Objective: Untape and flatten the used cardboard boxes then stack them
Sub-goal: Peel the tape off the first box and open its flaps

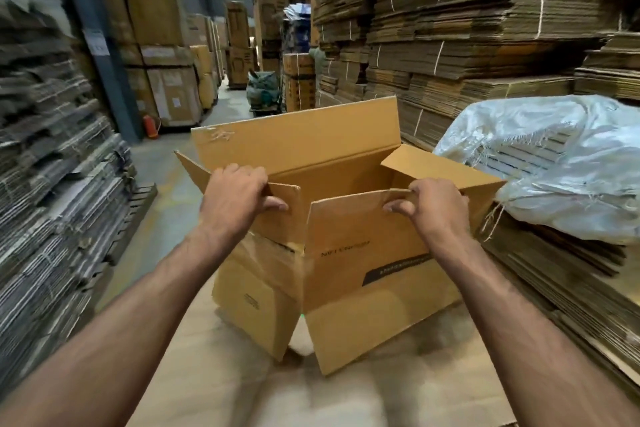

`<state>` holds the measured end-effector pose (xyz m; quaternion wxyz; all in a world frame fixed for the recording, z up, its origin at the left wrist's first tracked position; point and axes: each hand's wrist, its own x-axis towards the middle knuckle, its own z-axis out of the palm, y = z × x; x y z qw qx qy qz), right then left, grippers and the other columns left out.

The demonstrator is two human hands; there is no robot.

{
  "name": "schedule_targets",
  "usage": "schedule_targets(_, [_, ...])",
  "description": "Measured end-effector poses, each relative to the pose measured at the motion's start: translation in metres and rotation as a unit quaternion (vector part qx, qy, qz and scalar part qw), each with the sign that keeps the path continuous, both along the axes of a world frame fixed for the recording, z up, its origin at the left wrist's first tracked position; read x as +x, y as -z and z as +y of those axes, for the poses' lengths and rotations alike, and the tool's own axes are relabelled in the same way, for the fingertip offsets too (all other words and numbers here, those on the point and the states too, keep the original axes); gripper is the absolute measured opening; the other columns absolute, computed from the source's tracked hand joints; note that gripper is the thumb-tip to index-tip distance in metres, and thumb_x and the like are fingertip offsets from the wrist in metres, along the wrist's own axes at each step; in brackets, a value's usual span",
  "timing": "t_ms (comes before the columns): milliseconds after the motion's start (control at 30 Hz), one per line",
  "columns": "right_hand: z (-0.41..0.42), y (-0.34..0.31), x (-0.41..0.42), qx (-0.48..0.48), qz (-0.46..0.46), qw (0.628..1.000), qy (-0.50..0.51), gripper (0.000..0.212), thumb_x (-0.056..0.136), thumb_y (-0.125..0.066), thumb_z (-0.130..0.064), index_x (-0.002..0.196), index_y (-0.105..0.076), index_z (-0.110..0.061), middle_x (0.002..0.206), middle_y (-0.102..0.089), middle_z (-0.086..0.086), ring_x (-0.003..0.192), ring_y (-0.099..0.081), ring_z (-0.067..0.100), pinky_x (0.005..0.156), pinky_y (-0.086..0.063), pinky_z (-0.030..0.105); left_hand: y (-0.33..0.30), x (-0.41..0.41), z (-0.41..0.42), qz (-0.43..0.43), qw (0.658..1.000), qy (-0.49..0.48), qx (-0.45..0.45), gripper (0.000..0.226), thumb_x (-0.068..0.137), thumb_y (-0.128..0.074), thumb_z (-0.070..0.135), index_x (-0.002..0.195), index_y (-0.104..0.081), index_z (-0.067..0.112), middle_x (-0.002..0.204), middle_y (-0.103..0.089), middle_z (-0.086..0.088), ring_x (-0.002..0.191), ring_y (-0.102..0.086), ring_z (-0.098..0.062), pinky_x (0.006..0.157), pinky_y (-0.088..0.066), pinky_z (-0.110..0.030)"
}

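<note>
A brown cardboard box (pixel 346 253) stands open in front of me, its top flaps up and its lower flaps splayed out over flat cardboard (pixel 214 374). Clear tape remnants cling to its left side and far flap. My left hand (pixel 239 194) grips the top edge of the near left panel, thumb outside and fingers curled over the rim. At the near right panel, my right hand (pixel 433 204) grips the top edge the same way. The inside of the box looks empty as far as it shows.
Tall stacks of tied flattened cardboard (pixel 450 45) rise on the right and more stacks (pixel 52 166) on the left. A white woven sack (pixel 554 163) lies on low stacks at right. An aisle with a red extinguisher (pixel 149 126) and pallets of cartons runs ahead.
</note>
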<state>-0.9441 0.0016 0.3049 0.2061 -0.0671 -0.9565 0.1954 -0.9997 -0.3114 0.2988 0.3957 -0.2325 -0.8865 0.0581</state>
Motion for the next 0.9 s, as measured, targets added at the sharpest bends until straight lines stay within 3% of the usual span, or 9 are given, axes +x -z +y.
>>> schedule_targets(133, [-0.027, 0.004, -0.013, 0.053, -0.119, 0.986, -0.107, 0.041, 0.067, -0.081, -0.058, 0.065, -0.06, -0.023, 0.076, -0.061, -0.004, 0.085, -0.057, 0.023, 0.088, -0.047, 0.047, 0.013, -0.019, -0.003, -0.085, 0.978, 0.138, -0.133, 0.071, 0.065, -0.031, 0.085, 0.066, -0.051, 0.017, 0.065, -0.06, -0.002, 0.06, -0.059, -0.026, 0.052, -0.04, -0.028])
schedule_targets(233, [-0.044, 0.042, -0.027, 0.099, -0.185, 0.969, -0.132, 0.039, 0.071, -0.079, -0.057, 0.073, -0.064, -0.022, 0.08, -0.064, -0.003, 0.084, -0.06, 0.021, 0.079, -0.051, 0.041, 0.043, -0.031, -0.021, -0.228, 0.955, 0.087, -0.166, 0.081, 0.067, -0.035, 0.086, 0.091, -0.059, 0.013, 0.091, -0.065, -0.005, 0.088, -0.061, -0.027, 0.071, -0.045, -0.034])
schedule_targets(300, [-0.047, 0.066, -0.032, 0.152, -0.222, 0.95, -0.155, 0.04, 0.076, -0.077, -0.054, 0.097, -0.07, -0.021, 0.099, -0.068, 0.001, 0.098, -0.062, 0.021, 0.083, -0.053, 0.039, 0.066, -0.033, -0.034, -0.296, 0.93, 0.056, -0.209, 0.069, 0.075, -0.052, 0.075, 0.104, -0.058, 0.013, 0.105, -0.064, -0.006, 0.102, -0.058, -0.028, 0.082, -0.042, -0.036])
schedule_targets(400, [-0.039, 0.075, -0.033, 0.159, -0.191, 0.951, -0.184, 0.05, 0.083, -0.074, -0.047, 0.124, -0.066, -0.021, 0.124, -0.062, 0.001, 0.117, -0.056, 0.02, 0.098, -0.046, 0.034, 0.077, -0.029, -0.044, -0.265, 0.937, 0.101, -0.203, 0.062, 0.081, -0.054, 0.071, 0.103, -0.056, 0.013, 0.105, -0.064, -0.006, 0.101, -0.057, -0.027, 0.087, -0.041, -0.037])
schedule_targets(533, [-0.04, 0.075, -0.032, 0.122, -0.196, 0.965, -0.128, 0.034, 0.083, -0.069, -0.055, 0.085, -0.068, -0.021, 0.088, -0.065, -0.003, 0.087, -0.059, 0.019, 0.074, -0.05, 0.037, 0.077, -0.029, -0.039, -0.235, 0.945, 0.12, -0.192, 0.057, 0.084, -0.047, 0.074, 0.097, -0.052, 0.018, 0.101, -0.065, -0.004, 0.097, -0.06, -0.027, 0.082, -0.043, -0.036])
schedule_targets(600, [-0.043, 0.07, -0.025, 0.099, -0.146, 0.979, -0.101, 0.036, 0.082, -0.071, -0.053, 0.073, -0.063, -0.019, 0.075, -0.06, -0.003, 0.077, -0.056, 0.019, 0.065, -0.046, 0.036, 0.073, -0.027, -0.035, -0.173, 0.964, 0.132, -0.156, 0.056, 0.084, -0.044, 0.074, 0.093, -0.052, 0.02, 0.098, -0.067, -0.003, 0.095, -0.061, -0.026, 0.078, -0.042, -0.035])
schedule_targets(700, [-0.044, 0.061, -0.011, 0.088, -0.046, 0.992, -0.073, 0.038, 0.081, -0.073, -0.048, 0.072, -0.064, -0.012, 0.076, -0.061, 0.002, 0.076, -0.055, 0.019, 0.067, -0.045, 0.035, 0.065, -0.027, -0.039, -0.133, 0.98, 0.101, -0.109, 0.054, 0.084, -0.039, 0.075, 0.094, -0.051, 0.023, 0.101, -0.066, 0.0, 0.098, -0.06, -0.023, 0.082, -0.039, -0.034])
schedule_targets(800, [-0.056, 0.074, -0.005, 0.128, -0.117, 0.983, -0.06, 0.041, 0.081, -0.07, -0.052, 0.082, -0.068, -0.012, 0.086, -0.066, 0.002, 0.088, -0.056, 0.019, 0.074, -0.048, 0.035, 0.079, -0.027, -0.034, -0.198, 0.964, 0.07, -0.161, 0.057, 0.083, -0.041, 0.077, 0.101, -0.052, 0.024, 0.111, -0.064, 0.002, 0.104, -0.056, -0.02, 0.089, -0.039, -0.035])
schedule_targets(900, [-0.057, 0.077, -0.004, 0.122, -0.115, 0.984, -0.06, 0.043, 0.083, -0.069, -0.052, 0.091, -0.071, -0.01, 0.092, -0.066, 0.003, 0.092, -0.056, 0.02, 0.08, -0.047, 0.036, 0.078, -0.034, -0.033, -0.208, 0.961, 0.098, -0.154, 0.064, 0.078, -0.041, 0.079, 0.101, -0.054, 0.021, 0.108, -0.065, 0.001, 0.101, -0.057, -0.022, 0.089, -0.04, -0.035])
